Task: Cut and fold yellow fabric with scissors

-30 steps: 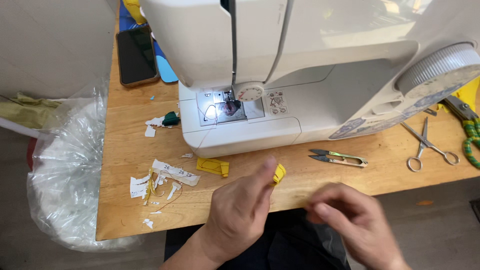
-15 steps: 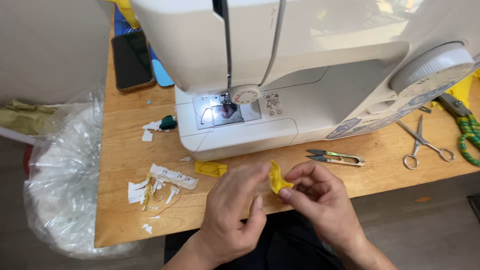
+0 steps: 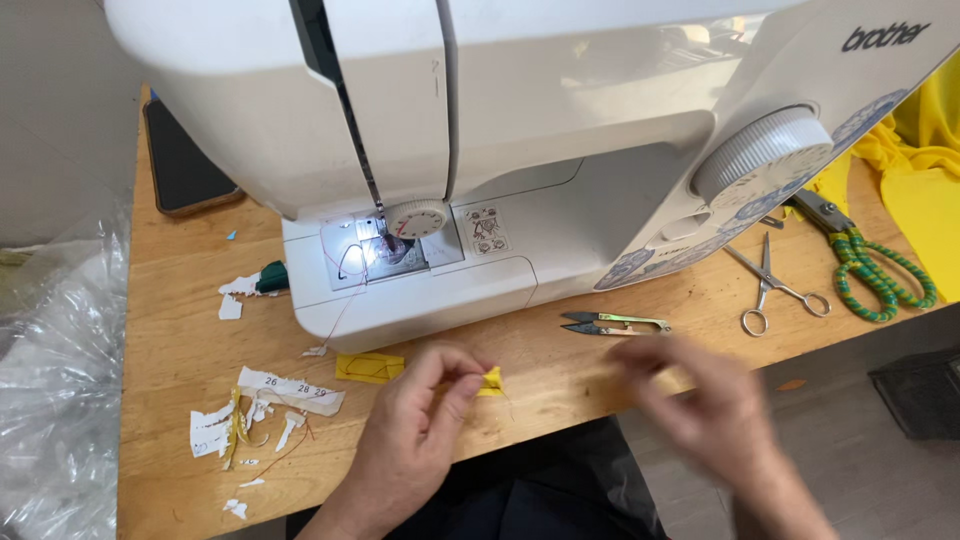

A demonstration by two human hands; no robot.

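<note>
My left hand (image 3: 415, 425) pinches a small yellow fabric piece (image 3: 491, 380) against the wooden table (image 3: 180, 300), just in front of the white sewing machine (image 3: 500, 150). A second yellow fabric piece (image 3: 370, 367) lies flat to the left of it, below the lit needle area (image 3: 385, 245). My right hand (image 3: 700, 400) is blurred in motion to the right, apart from the fabric, fingers spread and holding nothing. Thread snips (image 3: 615, 323) lie just above that hand.
Torn white paper scraps and threads (image 3: 265, 405) litter the table's left front. Small steel scissors (image 3: 775, 290) and green-handled shears (image 3: 865, 265) lie at the right, next to yellow cloth (image 3: 915, 170). A dark phone (image 3: 185, 165) sits at back left; clear plastic bag (image 3: 55, 390) hangs left.
Both hands held the yellow piece half a second ago. Now my right hand has let go and swung away to the right; my left hand keeps the piece. The view has moved closer.
</note>
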